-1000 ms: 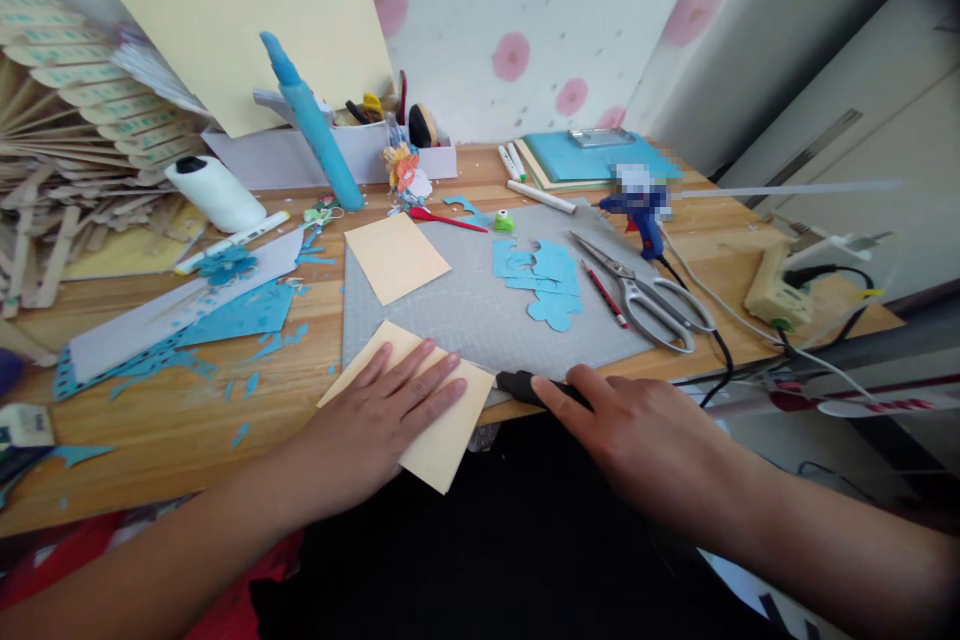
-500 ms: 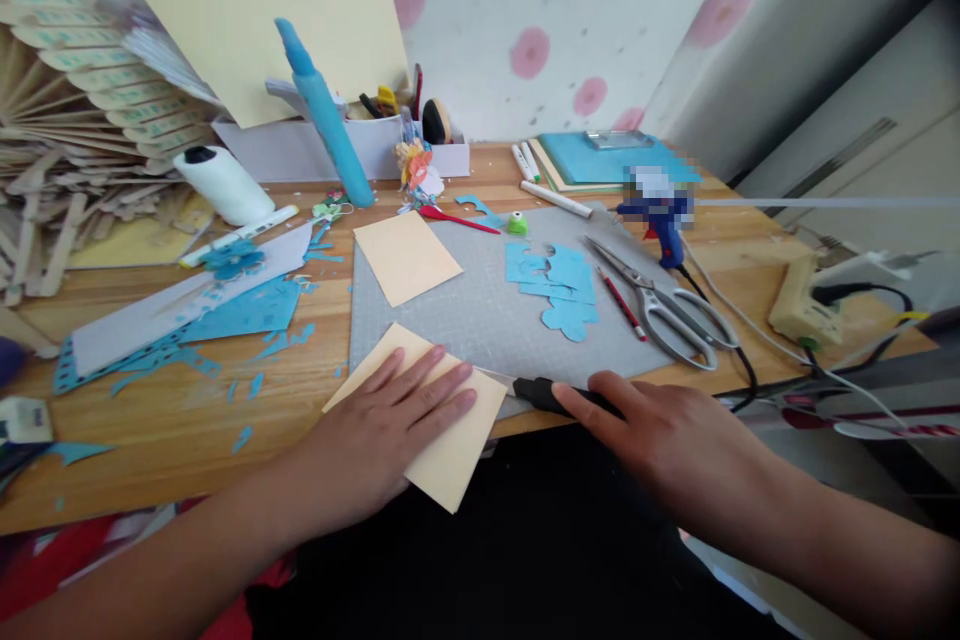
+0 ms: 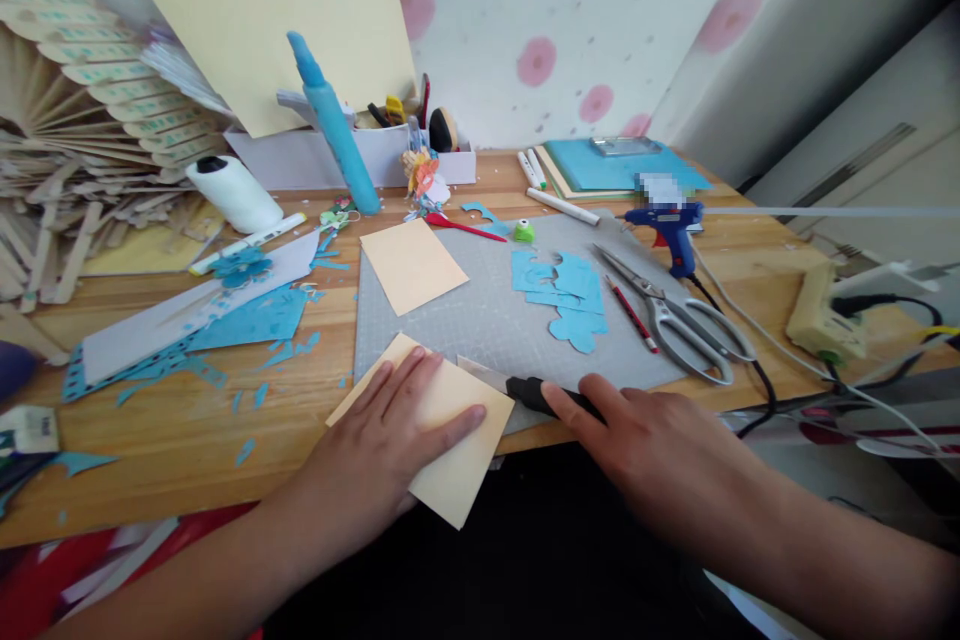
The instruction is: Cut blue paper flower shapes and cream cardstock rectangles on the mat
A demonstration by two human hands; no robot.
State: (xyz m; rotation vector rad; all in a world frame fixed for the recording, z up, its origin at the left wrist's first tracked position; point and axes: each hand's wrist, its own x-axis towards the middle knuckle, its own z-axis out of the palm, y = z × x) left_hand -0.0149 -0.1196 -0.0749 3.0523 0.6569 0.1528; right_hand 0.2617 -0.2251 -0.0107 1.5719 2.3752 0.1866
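Observation:
My left hand (image 3: 394, 430) lies flat, fingers stretched, on a pale orange paper sheet (image 3: 457, 465) that overhangs the desk's near edge. My right hand (image 3: 637, 430) is closed around the black handle of a utility knife (image 3: 525, 388). The knife's blade lies along the sheet's upper right edge, on the grey cutting mat (image 3: 480, 320). A second orange sheet (image 3: 412, 265) rests on the mat's far left corner.
Blue paper cut-outs (image 3: 562, 295), a red pencil (image 3: 631, 313) and large scissors (image 3: 679, 320) lie on the mat's right side. A blue glue gun (image 3: 670, 225) and a power strip (image 3: 821, 325) sit further right. Blue scraps (image 3: 247, 320), a thread spool (image 3: 234, 192) and wooden sticks (image 3: 67, 190) crowd the left.
The view has shifted slightly. My right hand with the knife has edged left along the sheet's edge, and the blade now shows more. My left hand stays pressed on the sheet.

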